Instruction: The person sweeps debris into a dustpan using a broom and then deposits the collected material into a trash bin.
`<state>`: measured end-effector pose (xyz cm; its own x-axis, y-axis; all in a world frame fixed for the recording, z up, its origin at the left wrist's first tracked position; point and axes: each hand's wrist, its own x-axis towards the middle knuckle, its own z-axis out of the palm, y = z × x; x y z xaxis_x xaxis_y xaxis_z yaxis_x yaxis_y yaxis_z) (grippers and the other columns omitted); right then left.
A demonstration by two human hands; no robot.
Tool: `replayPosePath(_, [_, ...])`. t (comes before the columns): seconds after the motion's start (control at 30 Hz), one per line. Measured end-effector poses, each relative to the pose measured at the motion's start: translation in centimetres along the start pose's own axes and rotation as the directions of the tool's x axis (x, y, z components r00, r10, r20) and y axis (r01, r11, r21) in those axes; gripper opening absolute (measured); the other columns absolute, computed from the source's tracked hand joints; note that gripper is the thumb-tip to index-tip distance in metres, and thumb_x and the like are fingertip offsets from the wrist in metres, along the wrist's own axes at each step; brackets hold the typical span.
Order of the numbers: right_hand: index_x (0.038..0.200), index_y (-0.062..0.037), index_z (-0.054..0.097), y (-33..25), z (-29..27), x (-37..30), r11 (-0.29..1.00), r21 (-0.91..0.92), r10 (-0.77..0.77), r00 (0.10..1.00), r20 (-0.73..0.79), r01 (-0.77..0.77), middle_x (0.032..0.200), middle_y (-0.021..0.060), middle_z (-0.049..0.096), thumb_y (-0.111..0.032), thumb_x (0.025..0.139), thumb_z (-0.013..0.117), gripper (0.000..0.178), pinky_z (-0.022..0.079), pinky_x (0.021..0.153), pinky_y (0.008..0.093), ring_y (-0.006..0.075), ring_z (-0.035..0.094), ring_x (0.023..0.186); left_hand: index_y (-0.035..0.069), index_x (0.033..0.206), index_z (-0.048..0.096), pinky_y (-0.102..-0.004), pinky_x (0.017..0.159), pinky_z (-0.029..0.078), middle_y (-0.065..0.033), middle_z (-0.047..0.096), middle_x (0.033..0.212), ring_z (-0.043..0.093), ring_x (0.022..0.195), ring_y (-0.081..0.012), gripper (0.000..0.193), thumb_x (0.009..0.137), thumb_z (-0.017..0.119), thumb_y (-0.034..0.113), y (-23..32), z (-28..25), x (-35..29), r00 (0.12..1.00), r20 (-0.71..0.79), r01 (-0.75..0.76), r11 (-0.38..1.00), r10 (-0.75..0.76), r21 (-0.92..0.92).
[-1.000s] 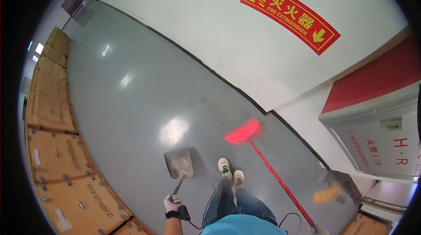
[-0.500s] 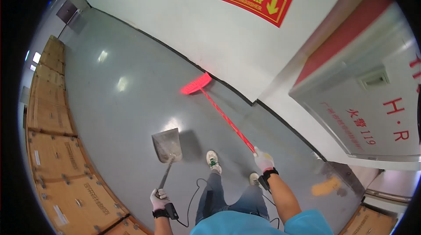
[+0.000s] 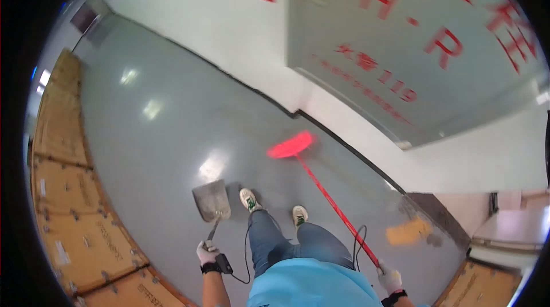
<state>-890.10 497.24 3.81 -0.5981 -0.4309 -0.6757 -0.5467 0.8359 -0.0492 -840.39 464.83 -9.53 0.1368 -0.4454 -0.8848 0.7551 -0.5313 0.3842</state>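
Observation:
My left hand [image 3: 208, 252], in a white glove, is wrapped round the grey handle of a long-handled metal dustpan [image 3: 213, 199]. Its pan sits ahead of that hand, left of my shoes. A red broom [image 3: 329, 201] slants from lower right up toward the middle, and my gloved right hand [image 3: 390, 279] is closed on the top end of its stick. The broom's red head [image 3: 291, 145], blurred by motion, is over the grey floor a little way off the wall's foot. Both wrists wear black straps; the left one carries a small black box with a cable.
Stacked wooden crates [image 3: 91, 238] line the left side, and another crate [image 3: 481, 287] stands at lower right. On the right a large cabinet [image 3: 366, 49] with red lettering juts from the white wall. A yellow patch [image 3: 409, 231] marks the floor near a dark threshold.
My right hand has drawn back toward lower right, bringing the broom head nearer and rightward. The view has shifted along the wall, so the cabinet looms larger. The dustpan stays in my left hand.

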Motion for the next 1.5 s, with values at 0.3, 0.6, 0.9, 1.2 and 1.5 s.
replayPosePath(0.3, [0.118,-0.0238,0.042,-5.0,1.1,10.8,0.965,-0.036,-0.262,0.965,-0.029,0.261,0.082,0.018,0.058,-0.029,0.083,0.04,0.036,0.043,0.068,0.0467,0.0365,0.056,0.077,0.012,0.064,0.036,-0.0193,0.032,0.029,0.0019,0.039,0.051,0.036,0.039,-0.0082,0.019,0.081,0.036,0.019,-5.0,-7.6,-4.9,0.993,-0.069,0.079,0.977,-0.094,-0.198])
replayPosePath(0.6, [0.119,-0.0265,0.042,10.3,8.9,-2.8,0.998,0.025,0.062,0.994,0.091,-0.064,0.086,0.0194,0.058,-0.029,0.08,0.044,0.039,0.043,0.072,0.0446,0.0365,0.055,0.083,0.012,0.062,0.037,-0.0211,0.034,0.026,0.0022,0.038,0.051,0.032,0.038,-0.0088,0.022,0.082,0.037,0.02,-6.6,-13.4,-8.1,0.986,-0.154,0.044,0.993,-0.061,-0.11])
replayPosePath(0.9, [0.116,-0.023,0.049,20.3,6.7,-13.3,0.992,-0.125,-0.03,0.996,-0.087,0.019,0.073,0.0208,0.057,-0.03,0.08,0.05,0.037,0.043,0.061,0.0431,0.0358,0.056,0.069,0.011,0.065,0.04,-0.019,0.032,0.028,0.002,0.041,0.053,0.038,0.041,-0.0084,0.017,0.081,0.042,0.019,-10.6,-18.4,-8.8,0.991,-0.113,0.046,0.982,-0.067,-0.184])
replayPosePath(1.2, [0.12,-0.0209,0.041,2.0,9.1,2.3,0.891,-0.135,-0.445,0.894,-0.059,0.434,0.08,0.0161,0.059,-0.03,0.084,0.04,0.037,0.043,0.065,0.0453,0.0334,0.057,0.074,0.01,0.065,0.038,-0.0186,0.032,0.028,0.0016,0.037,0.054,0.037,0.042,-0.0077,0.018,0.081,0.04,0.018,-12.4,-22.1,-12.9,0.988,-0.061,0.13,0.973,-0.144,-0.188])
replayPosePath(1.5, [0.115,-0.0196,0.046,13.2,11.0,4.3,0.946,0.016,-0.324,0.946,0.008,0.324,0.097,0.0153,0.058,-0.034,0.084,0.038,0.035,0.042,0.074,0.0431,0.0327,0.055,0.089,0.011,0.067,0.037,-0.0177,0.032,0.028,0.0017,0.037,0.054,0.036,0.041,-0.0073,0.018,0.082,0.039,0.02,-17.7,-21.9,-14.7,0.993,-0.042,0.113,0.994,-0.113,-0.009])
